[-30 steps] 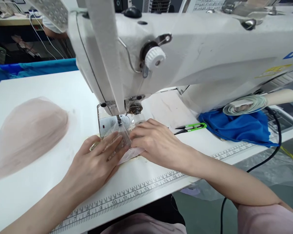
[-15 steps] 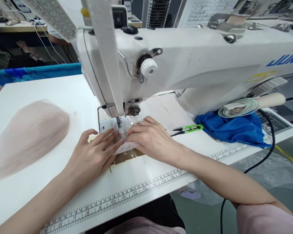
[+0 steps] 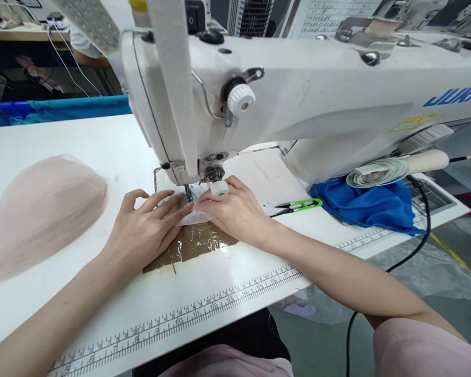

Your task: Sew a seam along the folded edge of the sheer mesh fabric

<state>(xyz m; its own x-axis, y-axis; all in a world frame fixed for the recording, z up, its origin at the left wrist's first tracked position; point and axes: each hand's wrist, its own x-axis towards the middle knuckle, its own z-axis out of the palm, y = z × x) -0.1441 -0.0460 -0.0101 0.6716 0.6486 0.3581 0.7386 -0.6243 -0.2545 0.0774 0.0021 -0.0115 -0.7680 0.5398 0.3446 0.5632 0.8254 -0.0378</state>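
Observation:
A small piece of sheer white fabric lies under the needle and presser foot of a white sewing machine. My left hand rests flat on the fabric's left side, fingers stretched out and slightly spread. On the other side, my right hand has its fingers bent and pressed together on the fabric's right edge, close to the foot. Its fingertips are partly hidden. A round white part shows just above those fingers. Clear tape over a brown patch covers the table in front of the fabric.
Sheer pink fabric lies at the left. Green-handled thread snips, blue cloth and a coil of pale cord are at the right. A printed ruler runs along the front edge. Another person's arm shows behind.
Both hands and the fabric have moved slightly away from me, toward the presser foot. More of the brown taped patch now shows. The view has shifted a little.

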